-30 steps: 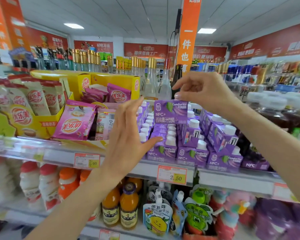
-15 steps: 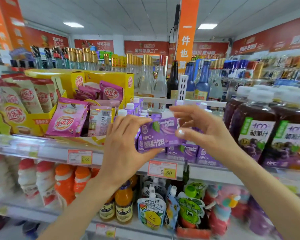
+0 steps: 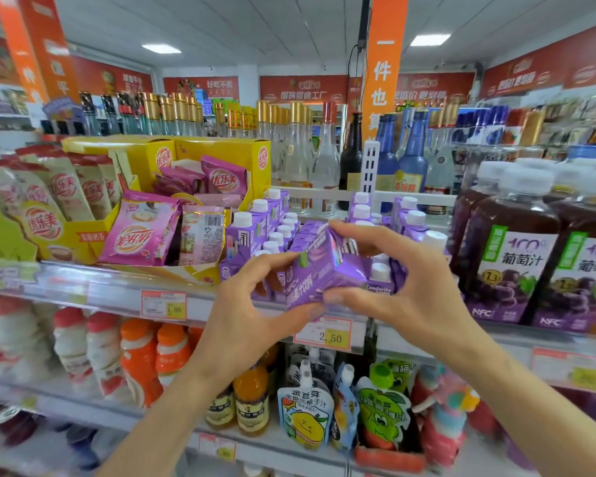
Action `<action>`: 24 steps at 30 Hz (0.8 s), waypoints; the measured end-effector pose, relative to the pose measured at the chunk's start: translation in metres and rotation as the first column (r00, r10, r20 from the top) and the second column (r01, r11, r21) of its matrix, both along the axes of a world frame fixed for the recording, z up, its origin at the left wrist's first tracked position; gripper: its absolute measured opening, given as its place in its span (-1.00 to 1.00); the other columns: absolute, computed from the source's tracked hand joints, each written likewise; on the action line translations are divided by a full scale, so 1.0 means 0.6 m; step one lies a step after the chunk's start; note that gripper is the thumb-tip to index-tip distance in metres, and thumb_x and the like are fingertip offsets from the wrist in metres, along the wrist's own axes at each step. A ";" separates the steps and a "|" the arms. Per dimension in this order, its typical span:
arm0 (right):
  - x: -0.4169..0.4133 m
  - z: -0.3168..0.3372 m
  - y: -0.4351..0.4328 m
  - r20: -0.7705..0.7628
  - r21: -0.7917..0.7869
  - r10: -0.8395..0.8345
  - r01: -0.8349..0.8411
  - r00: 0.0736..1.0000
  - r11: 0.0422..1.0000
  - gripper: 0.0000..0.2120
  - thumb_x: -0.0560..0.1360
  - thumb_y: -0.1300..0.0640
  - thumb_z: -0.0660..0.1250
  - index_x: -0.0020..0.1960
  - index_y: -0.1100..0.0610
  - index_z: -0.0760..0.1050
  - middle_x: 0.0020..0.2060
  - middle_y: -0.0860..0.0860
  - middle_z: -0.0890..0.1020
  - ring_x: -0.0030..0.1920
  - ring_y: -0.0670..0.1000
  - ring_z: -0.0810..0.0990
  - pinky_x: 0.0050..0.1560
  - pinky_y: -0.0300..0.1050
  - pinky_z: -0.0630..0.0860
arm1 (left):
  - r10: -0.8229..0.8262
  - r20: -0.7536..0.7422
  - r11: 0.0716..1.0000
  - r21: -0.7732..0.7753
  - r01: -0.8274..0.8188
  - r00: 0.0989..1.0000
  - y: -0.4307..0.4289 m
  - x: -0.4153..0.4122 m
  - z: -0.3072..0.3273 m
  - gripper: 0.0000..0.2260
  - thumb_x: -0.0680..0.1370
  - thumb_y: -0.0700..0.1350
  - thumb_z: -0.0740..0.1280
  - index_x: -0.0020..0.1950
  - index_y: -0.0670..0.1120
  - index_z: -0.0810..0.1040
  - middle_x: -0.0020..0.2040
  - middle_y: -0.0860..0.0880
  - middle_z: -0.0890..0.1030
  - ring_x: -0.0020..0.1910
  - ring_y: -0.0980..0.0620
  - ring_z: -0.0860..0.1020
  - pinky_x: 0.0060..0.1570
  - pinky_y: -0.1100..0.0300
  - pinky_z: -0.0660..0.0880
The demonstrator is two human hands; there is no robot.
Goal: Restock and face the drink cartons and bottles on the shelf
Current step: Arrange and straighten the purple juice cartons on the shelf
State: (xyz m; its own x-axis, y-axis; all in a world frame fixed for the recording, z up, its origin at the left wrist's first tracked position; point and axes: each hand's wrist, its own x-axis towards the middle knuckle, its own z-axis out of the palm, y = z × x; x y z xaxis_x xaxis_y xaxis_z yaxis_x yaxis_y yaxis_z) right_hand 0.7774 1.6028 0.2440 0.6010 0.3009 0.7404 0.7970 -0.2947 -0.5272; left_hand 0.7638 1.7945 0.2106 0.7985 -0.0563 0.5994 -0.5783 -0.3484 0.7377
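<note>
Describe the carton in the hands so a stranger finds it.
Find the 2.50 price tag, left of the big grape juice bottles. Just above it, the left hand and right hand hold one purple carton tilted, while its neighbours stand upright.

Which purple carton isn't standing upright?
The small purple cardboard carton gripped between the left hand and right hand, tilted with its label running sideways. The other purple cartons stand upright, white caps up.

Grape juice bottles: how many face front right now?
2: one bottle just right of the right hand, another at the frame's right edge. More stand behind, partly hidden.
</note>
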 end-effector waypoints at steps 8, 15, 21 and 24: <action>-0.010 -0.029 0.020 -0.193 0.274 0.180 -0.123 0.965 0.954 -0.79 0.25 0.07 0.49 -0.13 -0.13 0.65 -0.07 -0.19 0.68 0.10 -0.15 0.61 0.13 -0.18 0.52 | 0.056 0.064 0.998 -0.011 -0.055 0.996 -0.005 0.004 -0.013 -0.57 0.24 0.20 0.43 0.07 0.21 0.47 -0.11 0.36 0.55 -0.16 0.38 0.49 -0.14 0.53 0.35; -0.009 -0.036 0.023 -0.287 0.343 0.158 -0.053 0.945 0.938 -0.73 0.17 0.04 0.51 -0.22 -0.07 0.46 -0.15 -0.13 0.68 0.11 -0.19 0.59 0.12 -0.14 0.49 | 0.096 0.077 0.995 0.008 -0.097 0.992 -0.004 0.012 -0.028 -0.58 0.25 0.22 0.42 0.08 0.27 0.46 -0.01 0.18 0.58 -0.04 0.24 0.53 -0.07 0.47 0.39; -0.008 -0.025 0.017 -0.262 0.158 0.106 -0.066 0.959 0.985 -0.48 0.22 -0.02 0.52 0.16 -0.19 0.51 -0.01 -0.26 0.65 0.07 -0.20 0.60 0.09 -0.30 0.51 | 0.058 0.073 0.997 0.039 -0.061 0.996 0.002 0.007 -0.029 -0.56 0.26 0.24 0.39 0.10 0.24 0.45 -0.03 0.18 0.56 -0.08 0.32 0.49 -0.12 0.51 0.36; -0.013 -0.026 0.020 -0.214 0.147 0.072 -0.041 0.974 0.988 -0.69 0.23 -0.01 0.48 -0.04 -0.12 0.57 -0.07 -0.37 0.63 0.05 -0.32 0.56 0.07 -0.46 0.41 | 0.066 0.073 0.997 0.042 -0.069 0.995 0.003 0.006 -0.035 -0.57 0.25 0.24 0.39 0.09 0.24 0.45 -0.05 0.22 0.55 -0.10 0.34 0.47 -0.12 0.52 0.34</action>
State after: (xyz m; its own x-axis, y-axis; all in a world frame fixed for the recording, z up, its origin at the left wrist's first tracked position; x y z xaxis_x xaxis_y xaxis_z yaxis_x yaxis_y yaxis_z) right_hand 0.7695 1.6149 0.2282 0.7375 0.2415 0.6307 0.6715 -0.1631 -0.7228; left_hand 0.7673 1.7962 0.1899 0.7565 -0.0315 0.6532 -0.6031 -0.4198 0.6783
